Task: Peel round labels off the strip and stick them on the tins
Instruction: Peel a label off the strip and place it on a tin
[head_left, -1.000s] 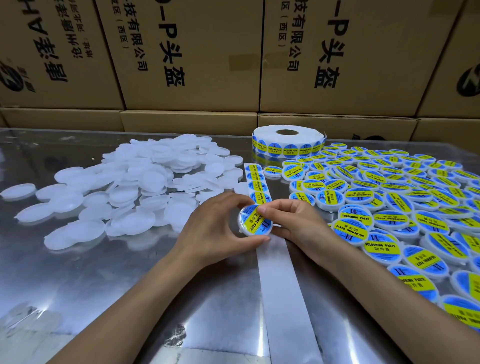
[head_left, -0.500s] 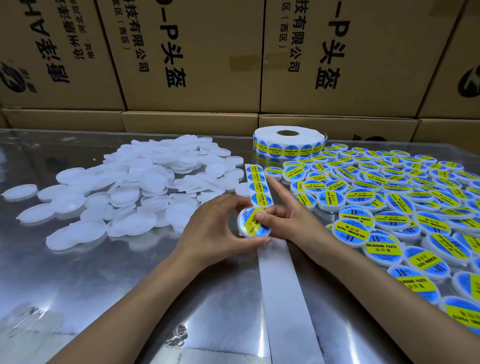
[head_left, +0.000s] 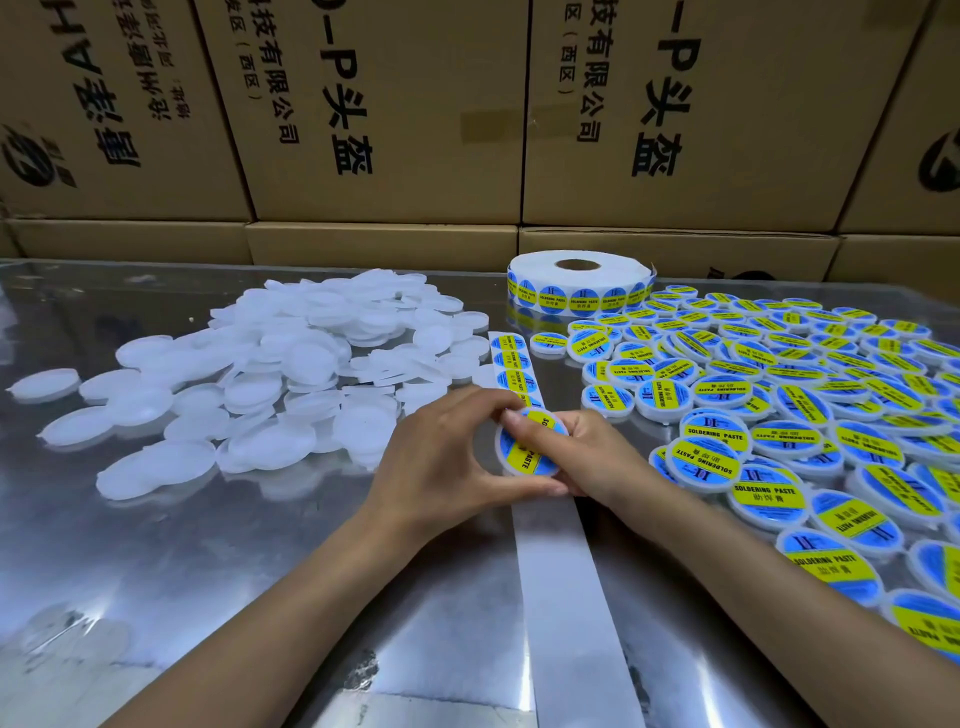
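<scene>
A round white tin (head_left: 524, 457) with a blue and yellow label on top is held between both hands above the strip. My left hand (head_left: 447, 457) grips its rim with thumb below and fingers over the top edge. My right hand (head_left: 587, 457) holds the tin from the right, and its index finger lies across the label. The label strip (head_left: 514, 366) runs from the hands toward the roll (head_left: 579, 283); its bare backing (head_left: 566, 597) trails toward me. Plain white tins (head_left: 291, 374) lie heaped at the left. Labelled tins (head_left: 779, 395) cover the right side.
The work surface is a shiny metal table (head_left: 208, 571). Stacked cardboard boxes (head_left: 389, 114) form a wall along its far edge. The labelled tins reach the table's right edge near my right forearm.
The tin has turned in my hands, so the label's yellow band now runs nearly upright. My right index finger has moved onto the label and lies across it.
</scene>
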